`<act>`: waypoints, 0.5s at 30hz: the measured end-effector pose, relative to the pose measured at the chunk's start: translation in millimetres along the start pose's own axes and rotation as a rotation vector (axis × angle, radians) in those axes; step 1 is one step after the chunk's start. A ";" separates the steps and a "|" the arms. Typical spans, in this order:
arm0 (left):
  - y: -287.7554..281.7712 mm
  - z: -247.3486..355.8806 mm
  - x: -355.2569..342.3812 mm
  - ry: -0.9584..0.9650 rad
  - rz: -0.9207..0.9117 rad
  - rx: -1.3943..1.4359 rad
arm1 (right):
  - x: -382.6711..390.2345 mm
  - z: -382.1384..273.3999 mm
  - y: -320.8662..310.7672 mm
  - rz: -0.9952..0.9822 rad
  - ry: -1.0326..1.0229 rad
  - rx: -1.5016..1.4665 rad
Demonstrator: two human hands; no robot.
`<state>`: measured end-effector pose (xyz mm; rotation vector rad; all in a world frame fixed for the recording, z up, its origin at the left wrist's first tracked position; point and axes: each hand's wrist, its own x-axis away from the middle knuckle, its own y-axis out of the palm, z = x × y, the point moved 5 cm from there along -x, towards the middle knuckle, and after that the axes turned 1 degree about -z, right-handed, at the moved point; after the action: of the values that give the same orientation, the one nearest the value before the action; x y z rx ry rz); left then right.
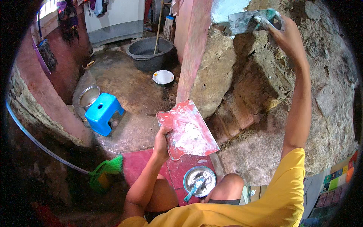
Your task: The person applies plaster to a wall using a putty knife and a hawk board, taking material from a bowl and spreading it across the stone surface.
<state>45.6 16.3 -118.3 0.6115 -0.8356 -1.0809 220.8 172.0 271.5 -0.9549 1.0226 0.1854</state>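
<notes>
Daylight enters from far left; the floor (124, 83) is evenly lit. Deep shadow fills the near left. Fisheye distortion bends edges, the rim is black, and the raised right hand (289, 36) is slightly blurred.

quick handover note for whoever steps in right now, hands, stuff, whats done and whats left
Left hand: grips the red board by its lower edge; white plaster is smeared on it.
Right hand: raised, presses a trowel against the rough stone wall.
Bowl of white plaster with a blue-handled tool in it sits on the floor between the knees.
Done: a smooth white patch at the top of the wall.
Left: the stone below it is bare.
</notes>
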 end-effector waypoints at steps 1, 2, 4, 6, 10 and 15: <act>-2.5 0.6 -0.9 -0.004 0.009 -0.001 | -4.1 -8.1 0.7 0.044 -0.147 0.010; -5.1 1.2 -1.6 -0.007 0.018 -0.002 | -6.0 -17.7 -0.1 0.087 -0.295 0.018; -11.2 2.6 -2.1 0.001 0.030 0.005 | -17.8 -25.0 1.6 -0.117 -0.043 0.073; -10.6 -0.5 -8.6 -0.005 -0.001 0.016 | -21.0 -53.9 -15.9 -0.172 0.041 0.115; -11.9 3.8 -6.2 0.017 0.017 0.002 | -26.6 -59.7 -12.2 -0.098 -0.108 0.221; -9.5 0.0 -11.2 -0.018 0.003 0.005 | -27.8 -64.0 -15.1 -0.098 -0.143 0.273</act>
<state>38.3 23.3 -128.9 0.6052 -0.8542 -1.0830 172.9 122.9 291.2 -0.7303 0.8426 0.0301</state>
